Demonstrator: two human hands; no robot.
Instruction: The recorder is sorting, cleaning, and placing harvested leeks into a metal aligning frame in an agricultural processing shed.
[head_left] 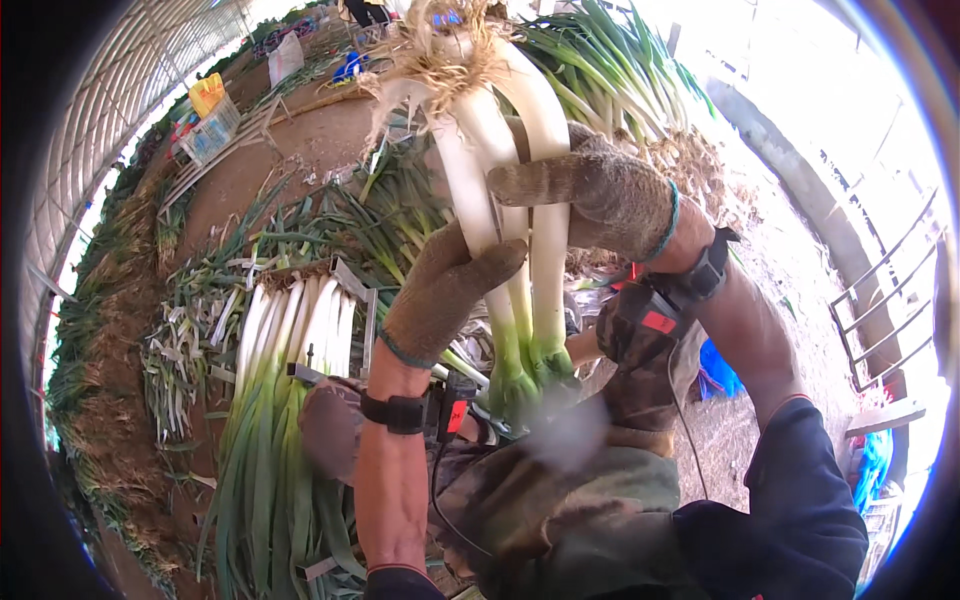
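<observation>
Three thick leeks [549, 230] stand root end up in front of me, with white shafts and pale green lower parts. Their shaggy brown roots [470, 65] are at the top of the view. My left hand [445, 290], in a dirty work glove, is closed round the shafts from the left, its thumb across them. Higher up, my gloved right hand [605, 190] grips the same leeks from the right, with fingers laid over the shafts. The leaf ends run down toward my lap, partly hidden by a blurred smudge.
At my left, trimmed leeks [290, 330] lie side by side in a metal rack [358, 285]. Peeled leaves litter the ground beyond. Untrimmed leeks [610, 75] are heaped at the far right. A crate [212, 132] stands far left; a metal frame [885, 290] is at the right.
</observation>
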